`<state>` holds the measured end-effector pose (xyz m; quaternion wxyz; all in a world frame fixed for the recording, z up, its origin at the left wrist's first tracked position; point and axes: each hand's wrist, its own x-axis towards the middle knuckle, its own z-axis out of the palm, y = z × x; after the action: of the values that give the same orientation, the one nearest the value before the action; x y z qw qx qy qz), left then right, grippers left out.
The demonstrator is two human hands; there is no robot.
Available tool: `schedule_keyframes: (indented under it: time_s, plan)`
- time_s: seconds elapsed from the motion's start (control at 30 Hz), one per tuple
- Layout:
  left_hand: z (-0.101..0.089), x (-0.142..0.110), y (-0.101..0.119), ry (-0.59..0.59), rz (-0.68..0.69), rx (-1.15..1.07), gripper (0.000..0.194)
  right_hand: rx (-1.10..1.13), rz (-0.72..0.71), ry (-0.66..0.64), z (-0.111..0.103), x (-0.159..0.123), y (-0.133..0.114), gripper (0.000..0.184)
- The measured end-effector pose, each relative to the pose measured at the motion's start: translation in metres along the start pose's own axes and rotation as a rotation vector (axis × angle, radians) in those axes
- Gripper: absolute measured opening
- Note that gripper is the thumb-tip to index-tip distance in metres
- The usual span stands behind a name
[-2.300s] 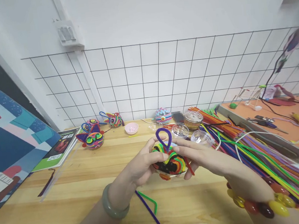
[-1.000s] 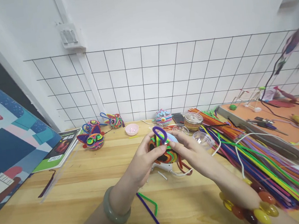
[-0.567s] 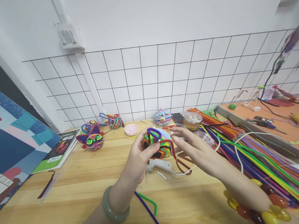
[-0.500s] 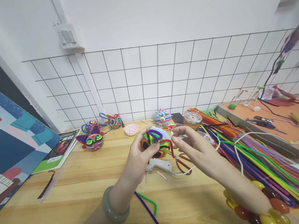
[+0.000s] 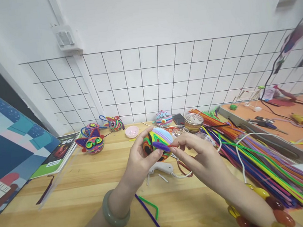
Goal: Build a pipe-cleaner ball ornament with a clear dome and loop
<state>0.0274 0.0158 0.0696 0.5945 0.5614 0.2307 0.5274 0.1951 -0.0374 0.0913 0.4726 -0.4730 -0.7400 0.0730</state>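
My left hand (image 5: 139, 161) is wrapped round a ball covered in coloured pipe cleaners (image 5: 161, 136), with a pale blue and lilac patch at its upper right. A purple pipe-cleaner loop (image 5: 160, 146) lies across the ball's front. The thumb and forefinger of my right hand (image 5: 196, 152) pinch a red pipe cleaner (image 5: 173, 145) at the ball's right side; where it joins the ball is hard to see. Below the ball lies a white glue gun (image 5: 162, 167) with its cord, and red-handled scissors (image 5: 184, 168) are partly hidden behind my right hand.
Finished-looking pipe-cleaner heads (image 5: 94, 144) and another wrapped ball (image 5: 164, 119) stand along the back. A pink dish (image 5: 132, 131) and clear jars (image 5: 194, 122) are there too. Bundled pipe cleaners (image 5: 257, 166) fill the right. Loose purple and green pieces (image 5: 150, 214) lie in front.
My right hand has closed in on the ball and now pinches the red pipe cleaner. The ball has turned, so the purple loop points to the right.
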Motion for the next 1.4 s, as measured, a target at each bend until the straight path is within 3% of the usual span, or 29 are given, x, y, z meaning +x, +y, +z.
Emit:
schedule_keyframes:
  time_s: [0.23, 0.5, 0.6, 0.73, 0.8, 0.97, 1.07, 1.13, 1.17, 1.2, 1.3, 1.4]
  plan:
    - [-0.001, 0.0, 0.0, -0.03, 0.074, 0.063, 0.053, -0.016, -0.153, 0.042, -0.001, -0.004, -0.009, 0.007]
    - [-0.004, 0.0, -0.002, -0.042, 0.096, 0.068, 0.061, -0.031, -0.209, 0.072, 0.003, -0.013, -0.017, 0.007]
    - [-0.006, 0.002, -0.004, -0.058, 0.135, 0.065, 0.058, 0.101, -0.117, 0.026, 0.001, -0.012, -0.02, 0.011]
    - [-0.014, 0.008, -0.008, -0.073, 0.2, 0.022, 0.055, 0.443, 0.165, -0.261, -0.007, -0.008, -0.024, 0.022]
    - [-0.017, 0.01, -0.007, -0.075, 0.236, 0.018, 0.054, 0.6, 0.238, -0.377, -0.011, -0.008, -0.026, 0.026]
    - [-0.028, 0.013, 0.008, -0.053, 0.275, 0.015, 0.052, 0.759, 0.324, -0.407, -0.01, -0.007, -0.021, 0.033]
    - [-0.039, 0.014, 0.023, -0.048, 0.281, -0.079, 0.053, 0.607, 0.423, -0.309, 0.002, 0.0, 0.002, 0.04]
    - [-0.048, 0.014, 0.031, -0.067, 0.27, -0.129, 0.053, 0.246, 0.403, -0.271, 0.016, 0.004, 0.024, 0.042]
    - [-0.052, 0.013, 0.035, -0.077, 0.258, -0.149, 0.054, 0.011, 0.347, -0.306, 0.024, 0.005, 0.035, 0.039]
    - [-0.056, 0.013, 0.037, -0.086, 0.256, -0.169, 0.053, -0.071, 0.32, -0.321, 0.033, 0.004, 0.045, 0.035]
    - [-0.064, 0.013, 0.039, -0.113, 0.258, -0.202, 0.05, -0.213, 0.257, -0.402, 0.062, -0.004, 0.065, 0.032]
    - [-0.064, 0.012, 0.037, -0.165, 0.258, -0.209, 0.048, -0.341, 0.196, -0.481, 0.086, -0.017, 0.07, 0.028]
